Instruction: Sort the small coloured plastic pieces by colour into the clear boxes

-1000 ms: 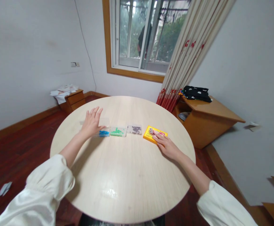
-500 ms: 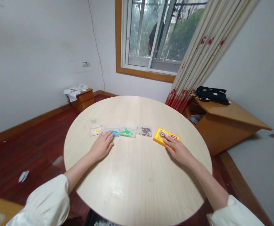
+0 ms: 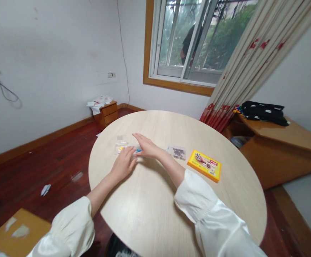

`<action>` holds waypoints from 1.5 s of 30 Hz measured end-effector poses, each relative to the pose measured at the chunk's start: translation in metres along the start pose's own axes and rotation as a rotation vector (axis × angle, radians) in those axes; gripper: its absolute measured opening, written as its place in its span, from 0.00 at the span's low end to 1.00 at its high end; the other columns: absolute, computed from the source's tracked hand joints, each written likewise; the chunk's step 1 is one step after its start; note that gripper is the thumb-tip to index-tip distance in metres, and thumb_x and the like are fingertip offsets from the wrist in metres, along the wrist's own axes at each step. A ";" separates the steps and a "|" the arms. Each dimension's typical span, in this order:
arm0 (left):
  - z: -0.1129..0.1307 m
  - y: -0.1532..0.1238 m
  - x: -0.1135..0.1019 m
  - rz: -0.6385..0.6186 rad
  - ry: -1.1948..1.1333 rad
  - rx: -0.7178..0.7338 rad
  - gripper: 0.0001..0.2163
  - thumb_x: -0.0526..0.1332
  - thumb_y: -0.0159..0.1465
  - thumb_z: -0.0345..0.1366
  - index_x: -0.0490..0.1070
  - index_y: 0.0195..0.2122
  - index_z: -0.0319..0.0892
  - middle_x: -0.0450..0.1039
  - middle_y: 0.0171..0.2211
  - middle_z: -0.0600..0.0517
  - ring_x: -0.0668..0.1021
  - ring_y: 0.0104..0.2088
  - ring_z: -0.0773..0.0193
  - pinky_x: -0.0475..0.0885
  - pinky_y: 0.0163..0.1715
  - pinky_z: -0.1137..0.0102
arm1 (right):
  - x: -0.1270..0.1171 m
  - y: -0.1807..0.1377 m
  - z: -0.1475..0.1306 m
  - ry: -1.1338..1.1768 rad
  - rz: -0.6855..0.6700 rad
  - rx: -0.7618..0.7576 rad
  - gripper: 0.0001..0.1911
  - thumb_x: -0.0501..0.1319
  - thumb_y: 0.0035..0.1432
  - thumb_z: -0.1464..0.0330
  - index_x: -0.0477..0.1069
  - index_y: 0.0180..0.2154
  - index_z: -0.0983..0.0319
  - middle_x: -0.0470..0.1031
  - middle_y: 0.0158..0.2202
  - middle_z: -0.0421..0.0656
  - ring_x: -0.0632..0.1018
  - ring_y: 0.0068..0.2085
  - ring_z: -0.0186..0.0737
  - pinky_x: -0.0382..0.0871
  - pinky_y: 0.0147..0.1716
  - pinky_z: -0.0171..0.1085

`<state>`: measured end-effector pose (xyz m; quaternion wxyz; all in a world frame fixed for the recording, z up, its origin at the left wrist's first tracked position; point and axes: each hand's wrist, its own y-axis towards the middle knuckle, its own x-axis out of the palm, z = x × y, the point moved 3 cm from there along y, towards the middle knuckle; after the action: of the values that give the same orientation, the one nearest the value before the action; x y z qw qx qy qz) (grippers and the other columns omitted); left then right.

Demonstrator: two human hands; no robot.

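A row of small clear boxes lies on the round wooden table [image 3: 155, 200]. My left hand [image 3: 123, 165] rests against the near side of the box with blue pieces [image 3: 137, 150], fingers curled at its edge. My right hand [image 3: 146, 147] lies flat across the top of the same box, fingers stretched out, and hides the green box beside it. A clear box with yellow pieces [image 3: 120, 147] lies just left of my hands. The box with dark pieces [image 3: 176, 152] is to the right. A yellow flat box [image 3: 204, 169] lies further right, untouched.
A low wooden cabinet [image 3: 284, 139] with dark dotted cloth [image 3: 264, 111] stands at the right under a curtain [image 3: 254, 60]. A small wooden drawer unit [image 3: 107, 111] with papers sits by the left wall. A cardboard box [image 3: 16, 232] lies on the red floor, bottom left.
My right hand left the yellow flat box and crossed left onto the blue-piece box. My left hand stayed at that box's near side. The view swung left.
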<state>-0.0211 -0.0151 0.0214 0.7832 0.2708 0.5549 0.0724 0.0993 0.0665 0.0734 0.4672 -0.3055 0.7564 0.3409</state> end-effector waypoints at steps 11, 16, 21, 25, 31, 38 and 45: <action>-0.097 0.045 -0.029 -0.194 0.064 -0.017 0.46 0.67 0.46 0.44 0.44 0.61 0.37 0.55 0.58 0.34 0.60 0.59 0.45 0.53 0.57 0.49 | 0.043 -0.013 0.014 -0.040 -0.048 0.082 0.31 0.57 0.54 0.74 0.53 0.59 0.68 0.55 0.61 0.58 0.58 0.62 0.45 0.51 0.59 0.46; -0.082 0.028 -0.020 -0.095 -0.002 0.085 0.28 0.62 0.53 0.37 0.58 0.55 0.40 0.64 0.52 0.41 0.67 0.52 0.52 0.64 0.52 0.56 | 0.045 -0.017 0.006 -0.116 -0.037 0.101 0.26 0.54 0.57 0.74 0.56 0.58 0.69 0.54 0.61 0.58 0.56 0.63 0.44 0.49 0.60 0.45; -0.073 0.000 -0.010 -0.046 -0.031 0.171 0.13 0.53 0.62 0.33 0.66 0.48 0.41 0.71 0.45 0.44 0.73 0.46 0.58 0.65 0.51 0.55 | 0.042 -0.019 0.002 -0.227 -0.057 0.181 0.26 0.53 0.59 0.72 0.55 0.59 0.67 0.52 0.62 0.58 0.54 0.63 0.48 0.44 0.60 0.50; -0.073 -0.014 -0.001 0.021 -0.026 0.121 0.13 0.51 0.64 0.34 0.68 0.47 0.42 0.70 0.47 0.43 0.72 0.48 0.57 0.67 0.50 0.56 | 0.038 -0.021 0.004 -0.280 -0.099 0.232 0.28 0.53 0.59 0.69 0.53 0.61 0.62 0.51 0.62 0.58 0.55 0.63 0.52 0.44 0.59 0.52; -0.074 0.000 -0.004 -0.069 -0.024 0.054 0.08 0.54 0.60 0.34 0.69 0.39 0.41 0.70 0.42 0.43 0.73 0.43 0.56 0.70 0.44 0.60 | 0.035 -0.019 0.004 -0.264 -0.093 0.215 0.26 0.54 0.59 0.67 0.55 0.59 0.60 0.57 0.60 0.56 0.59 0.60 0.49 0.48 0.57 0.48; -0.093 0.028 -0.012 -0.274 -0.071 -0.096 0.13 0.60 0.53 0.37 0.64 0.40 0.42 0.69 0.42 0.45 0.71 0.43 0.54 0.64 0.45 0.56 | 0.018 -0.030 0.026 -0.072 -0.119 0.257 0.57 0.68 0.43 0.61 0.33 0.64 0.63 0.38 0.65 0.60 0.42 0.65 0.51 0.36 0.60 0.51; -0.065 0.064 -0.031 -0.123 -0.332 -0.025 0.20 0.59 0.54 0.42 0.61 0.46 0.41 0.69 0.44 0.46 0.71 0.46 0.58 0.64 0.49 0.62 | -0.011 -0.070 0.074 -0.082 -0.140 0.427 0.59 0.70 0.36 0.63 0.37 0.64 0.62 0.38 0.65 0.58 0.40 0.65 0.53 0.29 0.60 0.53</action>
<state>-0.0795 0.0483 0.0637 0.8703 0.2350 0.4326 -0.0146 0.1946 0.0865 0.0430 0.5741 -0.2372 0.7688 0.1519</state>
